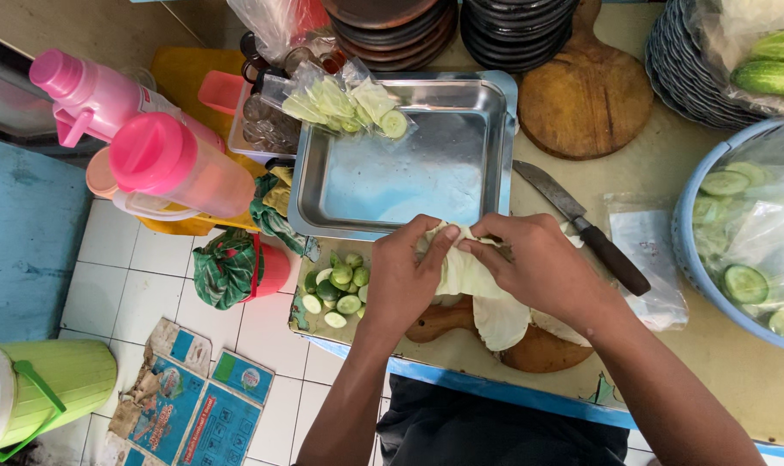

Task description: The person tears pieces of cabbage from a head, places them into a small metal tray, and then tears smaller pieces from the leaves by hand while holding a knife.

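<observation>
Both my hands grip a pale green cabbage leaf (474, 285) over a wooden cutting board (539, 349) at the counter's front edge. My left hand (401, 276) pinches the leaf's top left part, and my right hand (539, 263) holds its top right part, fingertips almost meeting. More of the leaf hangs down below my hands. Just beyond them sits a steel tray (409, 173), which is bare inside. A black-handled knife (582, 226) lies to the right of my right hand.
Cucumber ends and slices (336, 289) are piled left of my left hand. A bag of sliced vegetables (344, 103) rests on the tray's corner. A blue basket (737, 250) with bagged cucumber slices stands at right. A round wooden board (586, 91), stacked plates and pink jugs (180, 164) are behind.
</observation>
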